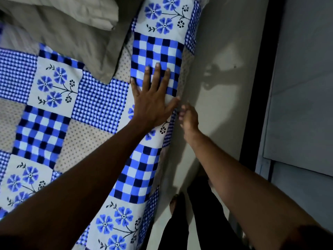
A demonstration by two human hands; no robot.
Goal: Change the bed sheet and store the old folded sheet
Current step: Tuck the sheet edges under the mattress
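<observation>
A blue and white patchwork bed sheet [100, 101] with checks, dots and flower squares covers the bed. My left hand [153, 98] lies flat on it near the bed's right edge, fingers spread, holding nothing. My right hand [189, 120] hangs beside the hanging edge of the sheet, fingers loosely curled and blurred; I cannot tell whether it grips the cloth. A grey-beige pillow [75, 33] and bundled cloth lie at the head of the bed, top left.
A pale floor strip [216, 87] runs along the bed's right side, where my legs in dark trousers [203, 213] stand. A dark frame and a grey door or cupboard panel [302, 87] border it on the right.
</observation>
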